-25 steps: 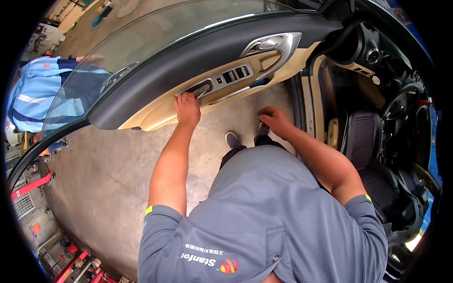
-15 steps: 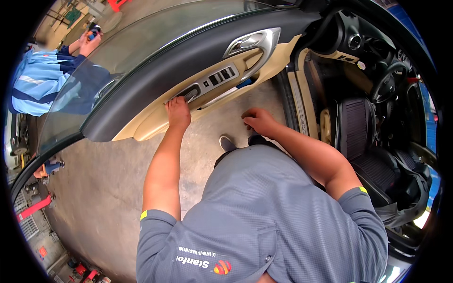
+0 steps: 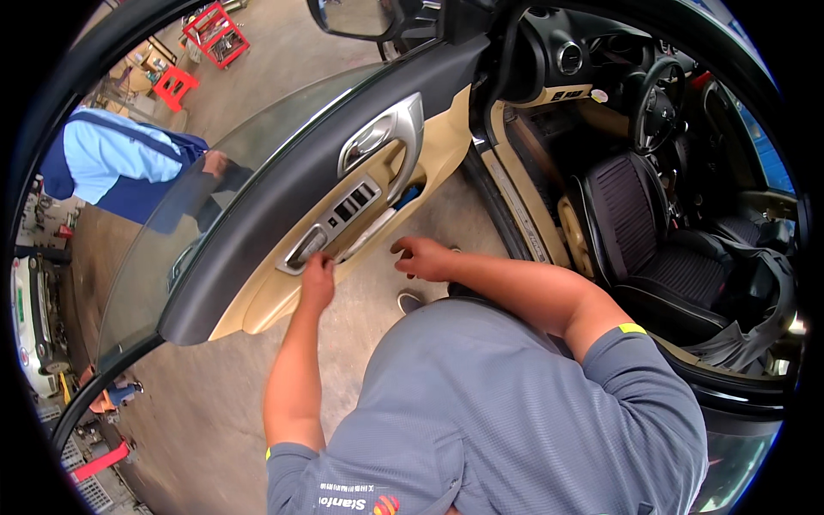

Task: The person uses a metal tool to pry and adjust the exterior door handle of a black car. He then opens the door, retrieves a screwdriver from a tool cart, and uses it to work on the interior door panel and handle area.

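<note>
An open car door (image 3: 232,240) with black and tan trim stands in front of me. My left hand (image 3: 317,285) has its bunched fingers on the door's tan armrest (image 3: 266,311), at the near edge of the grey recessed pull cup (image 3: 306,249). Beyond that cup lies a panel of window switches (image 3: 355,202), and farther along is the silver inner door handle (image 3: 369,142). My right hand (image 3: 422,259) hangs in the air beside the door pocket, touching nothing. Its fingers are loosely bent and apart, with nothing visible in them.
To my right is the car's interior, with a black driver's seat (image 3: 631,223), a steering wheel (image 3: 659,116) and a door sill (image 3: 519,202). Past the door glass a person in blue (image 3: 129,163) stands. A red tool cart (image 3: 216,34) and red stool (image 3: 176,87) are farther off.
My left hand has shifted along the armrest from the pull cup's far-left end to its near edge. The view has turned, and the person in blue has changed posture.
</note>
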Tool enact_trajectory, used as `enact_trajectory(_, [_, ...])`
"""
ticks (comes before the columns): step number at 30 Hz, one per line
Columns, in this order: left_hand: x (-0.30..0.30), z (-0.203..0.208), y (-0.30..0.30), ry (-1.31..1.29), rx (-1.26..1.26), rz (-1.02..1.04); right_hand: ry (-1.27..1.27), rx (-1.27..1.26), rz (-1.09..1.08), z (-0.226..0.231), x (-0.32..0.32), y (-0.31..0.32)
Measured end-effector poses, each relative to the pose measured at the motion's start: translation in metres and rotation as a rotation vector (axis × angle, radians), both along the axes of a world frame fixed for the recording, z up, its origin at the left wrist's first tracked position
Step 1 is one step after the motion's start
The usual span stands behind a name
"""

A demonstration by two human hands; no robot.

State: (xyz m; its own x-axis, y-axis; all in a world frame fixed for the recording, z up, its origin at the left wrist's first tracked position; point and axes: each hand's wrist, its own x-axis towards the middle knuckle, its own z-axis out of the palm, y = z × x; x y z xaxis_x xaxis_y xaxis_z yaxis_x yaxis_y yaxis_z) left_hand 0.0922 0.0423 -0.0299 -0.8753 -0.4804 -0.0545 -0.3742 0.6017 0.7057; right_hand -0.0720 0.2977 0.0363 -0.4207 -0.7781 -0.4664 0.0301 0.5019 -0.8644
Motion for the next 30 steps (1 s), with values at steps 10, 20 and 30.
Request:
enact_trajectory(10, [-0.066,0.062,0.144,-0.054,0.422,-0.224,0.046,0.013,0.335,0.019,-0.050,0.042])
enact_trajectory(20, [-0.174,0.068,0.217,-0.110,0.492,0.000,-0.098,0.153,-0.162,-0.076,-0.218,0.196])
enact_trajectory(30, [-0.143,0.048,0.238,-0.391,0.436,0.200,-0.283,0.100,-1.135,-0.142,-0.387,0.350])
